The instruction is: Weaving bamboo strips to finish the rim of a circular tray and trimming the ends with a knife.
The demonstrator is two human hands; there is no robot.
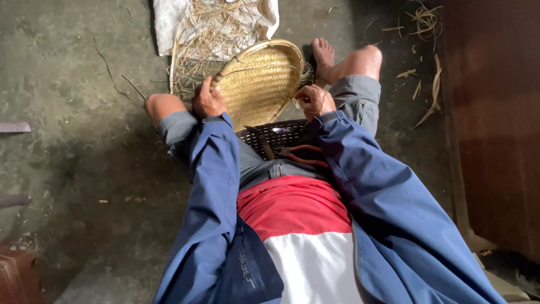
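clearly both hands clench the woven bamboo tray (260, 84), left hand (208, 102) on its rim, right hand (314, 101) opposite, fingertips hidden underneath.

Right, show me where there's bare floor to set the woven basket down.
Bare concrete floor lies beyond the left hand, between the knee and the frame edge. Crowded: the cloth with bamboo strips ahead of the woven basket, and scraps beyond the right hand.

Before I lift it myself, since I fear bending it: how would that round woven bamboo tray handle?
The woven bamboo tray probably feels light, being thin open weave. Its bound rim likely keeps it fairly stiff; the left hand and right hand hold it tilted without sagging. The centre may flex.
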